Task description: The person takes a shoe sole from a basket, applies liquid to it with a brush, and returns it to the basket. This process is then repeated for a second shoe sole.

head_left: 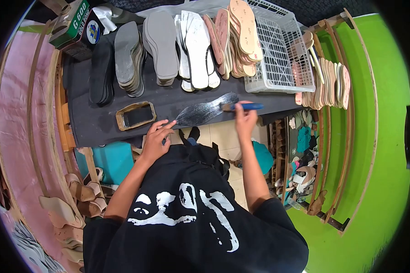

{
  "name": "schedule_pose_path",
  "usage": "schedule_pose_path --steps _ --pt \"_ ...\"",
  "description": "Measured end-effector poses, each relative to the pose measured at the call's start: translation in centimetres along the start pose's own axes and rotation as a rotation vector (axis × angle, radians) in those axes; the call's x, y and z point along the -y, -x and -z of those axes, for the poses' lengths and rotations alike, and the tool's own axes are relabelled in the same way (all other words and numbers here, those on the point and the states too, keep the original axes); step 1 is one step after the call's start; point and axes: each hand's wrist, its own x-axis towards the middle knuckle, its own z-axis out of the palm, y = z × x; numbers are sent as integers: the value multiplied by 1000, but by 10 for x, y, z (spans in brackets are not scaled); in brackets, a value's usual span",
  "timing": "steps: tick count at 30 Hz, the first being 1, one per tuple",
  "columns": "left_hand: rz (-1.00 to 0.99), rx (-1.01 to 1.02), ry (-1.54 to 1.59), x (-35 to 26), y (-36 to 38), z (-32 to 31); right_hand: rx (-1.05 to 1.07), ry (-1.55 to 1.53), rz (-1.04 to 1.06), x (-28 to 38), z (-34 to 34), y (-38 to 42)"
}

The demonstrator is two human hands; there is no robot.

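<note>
As the brush (251, 106) touches it | sole (198, 113): black, glossy, finely streaked, long

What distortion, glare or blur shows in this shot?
Head view: heavy fisheye, the wooden rail at right bowing outward, black corners; head view: streaky glare on the black sole; head view: no obvious blur on the brush.

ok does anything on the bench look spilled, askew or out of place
The white stack looks askew: its pieces splay at different angles, unlike the neater grey stack just left of it. The shallow tray has a stained, crusty-looking rim, though no clear spill shows around it.
</note>
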Motion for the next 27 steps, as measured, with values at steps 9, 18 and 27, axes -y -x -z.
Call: schedule_pose_path --steps 9,18,27 --pt "-23 48 15 2 -2 6 389 568 687 52 -47 42" --pt "-11 106 44 1 -3 13 39 234 218 33 -37 -7" --pt "-5 46 -1 -4 -3 7 303 501 626 54 -63 26"
